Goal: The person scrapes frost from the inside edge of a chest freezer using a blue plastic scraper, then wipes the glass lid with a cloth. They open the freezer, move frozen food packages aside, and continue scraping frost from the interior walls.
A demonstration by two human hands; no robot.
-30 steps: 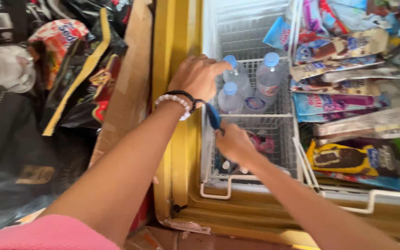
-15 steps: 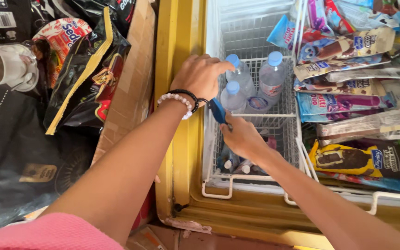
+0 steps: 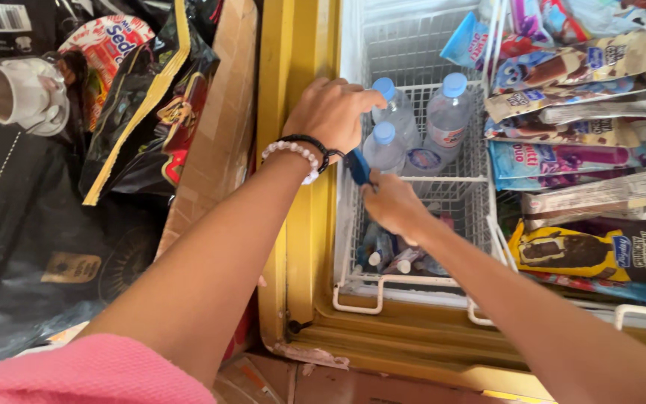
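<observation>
Barely shifted since earlier: right hand [image 3: 394, 206] fingers pinching blue packet [image 3: 358, 166] over wire basket [image 3: 480, 196]. Left hand [image 3: 330, 112] curled on freezer rim [image 3: 293, 150], beside bottles [image 3: 420, 120]; ice-cream wrappers [image 3: 577, 150] crowding right.

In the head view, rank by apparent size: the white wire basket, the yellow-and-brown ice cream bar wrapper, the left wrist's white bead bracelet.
1. White wire basket
2. Yellow-and-brown ice cream bar wrapper
3. White bead bracelet, though it sits nearer the camera.
</observation>
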